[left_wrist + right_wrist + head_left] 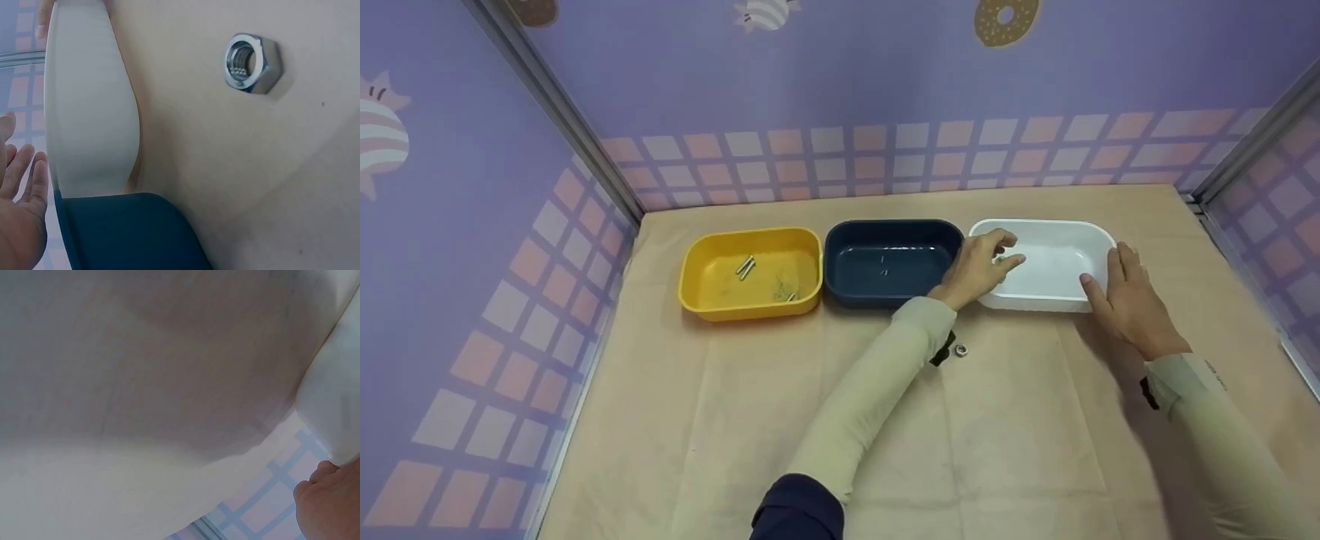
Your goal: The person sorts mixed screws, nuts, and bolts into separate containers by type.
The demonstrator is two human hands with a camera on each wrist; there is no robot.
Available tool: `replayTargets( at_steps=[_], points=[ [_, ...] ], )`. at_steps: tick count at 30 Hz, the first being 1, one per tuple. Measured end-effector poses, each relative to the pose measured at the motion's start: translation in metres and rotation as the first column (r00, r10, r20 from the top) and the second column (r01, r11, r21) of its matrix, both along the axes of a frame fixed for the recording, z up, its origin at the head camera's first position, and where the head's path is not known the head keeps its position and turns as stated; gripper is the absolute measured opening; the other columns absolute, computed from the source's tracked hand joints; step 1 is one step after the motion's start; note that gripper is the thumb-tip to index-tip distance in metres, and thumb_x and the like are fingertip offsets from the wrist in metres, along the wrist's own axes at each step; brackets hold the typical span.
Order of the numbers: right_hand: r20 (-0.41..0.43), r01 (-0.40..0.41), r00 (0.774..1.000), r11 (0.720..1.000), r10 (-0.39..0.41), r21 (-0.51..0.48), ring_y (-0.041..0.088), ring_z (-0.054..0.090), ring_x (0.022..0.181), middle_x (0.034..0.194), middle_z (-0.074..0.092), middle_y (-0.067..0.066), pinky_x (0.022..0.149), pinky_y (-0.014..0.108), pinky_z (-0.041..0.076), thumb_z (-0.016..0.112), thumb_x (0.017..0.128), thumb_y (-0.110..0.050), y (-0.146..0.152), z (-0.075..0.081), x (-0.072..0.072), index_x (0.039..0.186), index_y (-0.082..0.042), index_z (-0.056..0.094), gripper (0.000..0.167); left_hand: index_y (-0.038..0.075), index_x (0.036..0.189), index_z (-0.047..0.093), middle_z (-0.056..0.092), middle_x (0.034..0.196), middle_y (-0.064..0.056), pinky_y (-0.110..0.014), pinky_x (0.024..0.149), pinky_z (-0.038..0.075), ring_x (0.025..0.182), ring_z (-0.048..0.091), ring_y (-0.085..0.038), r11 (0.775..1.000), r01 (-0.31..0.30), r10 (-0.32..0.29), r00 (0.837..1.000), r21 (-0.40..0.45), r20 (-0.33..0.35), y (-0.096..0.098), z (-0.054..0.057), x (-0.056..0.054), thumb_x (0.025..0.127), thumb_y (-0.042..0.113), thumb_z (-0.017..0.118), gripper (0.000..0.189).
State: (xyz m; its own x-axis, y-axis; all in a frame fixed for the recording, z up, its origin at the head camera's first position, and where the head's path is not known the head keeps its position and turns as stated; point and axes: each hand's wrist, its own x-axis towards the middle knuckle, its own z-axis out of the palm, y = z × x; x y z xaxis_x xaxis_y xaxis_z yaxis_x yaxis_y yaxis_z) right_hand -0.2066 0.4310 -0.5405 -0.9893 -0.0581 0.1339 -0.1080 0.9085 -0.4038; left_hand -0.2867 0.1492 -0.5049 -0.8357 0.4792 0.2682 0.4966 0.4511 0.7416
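Observation:
A white plastic bin (1046, 298) stands at the right end of a row of three. Over its left end, my left hand (976, 268) reaches with fingers spread and bent, thumb apart from them, nothing visible between them. My right hand (1136, 311) rests against the bin's right side, fingers fairly straight along the outer wall and thumb extended over the front right corner. In the left wrist view, a hex nut (253, 63) lies on the tablecloth in front of the bins. The left forearm crosses in front of the dark blue bin (894, 301).
At the left stands a yellow bin (750, 309) with several small metal pieces, among them bolts (745, 267). Small bright marks show inside the dark blue bin. A beige cloth (1005, 450) covers the table, and patterned panels (877, 75) wall it in at the back and sides.

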Motion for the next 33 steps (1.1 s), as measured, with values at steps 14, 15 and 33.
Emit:
replayTargets(
  at_steps=[14,15,33],
  points=[
    [-0.001,-0.006,1.0,1.0,0.006,0.023,0.063,0.004,0.158,0.17,0.005,0.042,0.13,0.07,0.005,0.03,0.113,-0.052,0.002,-0.001,0.001,0.162,0.019,0.006,0.089,0.002,0.136,0.068,0.072,0.136,-0.009,-0.017,0.103,0.052,0.126,0.069,-0.026,0.997,0.072,-0.071,0.996,0.018,-0.057,-0.02,0.0,0.01,0.105,0.026,0.071,0.04],
    [0.001,-0.006,1.0,1.0,0.006,0.026,0.063,0.004,0.158,0.171,0.004,0.042,0.13,0.07,0.005,0.031,0.113,-0.052,0.002,-0.001,0.001,0.162,0.019,0.006,0.09,0.001,0.136,0.068,0.072,0.137,-0.01,-0.018,0.104,0.052,0.127,0.068,-0.027,0.997,0.078,-0.076,0.996,0.021,-0.056,-0.022,-0.001,0.011,0.105,0.026,0.071,0.04],
    [0.024,-0.013,1.0,0.999,0.012,0.048,0.062,0.003,0.159,0.171,0.003,0.041,0.131,0.069,0.004,0.031,0.113,-0.054,0.001,0.002,0.0,0.163,0.019,0.005,0.092,-0.002,0.128,0.07,0.074,0.124,-0.016,-0.019,0.089,0.052,0.103,0.07,-0.027,0.989,0.14,-0.133,0.982,0.048,-0.138,-0.051,-0.014,0.032,0.102,0.02,0.075,0.034]
  ],
)
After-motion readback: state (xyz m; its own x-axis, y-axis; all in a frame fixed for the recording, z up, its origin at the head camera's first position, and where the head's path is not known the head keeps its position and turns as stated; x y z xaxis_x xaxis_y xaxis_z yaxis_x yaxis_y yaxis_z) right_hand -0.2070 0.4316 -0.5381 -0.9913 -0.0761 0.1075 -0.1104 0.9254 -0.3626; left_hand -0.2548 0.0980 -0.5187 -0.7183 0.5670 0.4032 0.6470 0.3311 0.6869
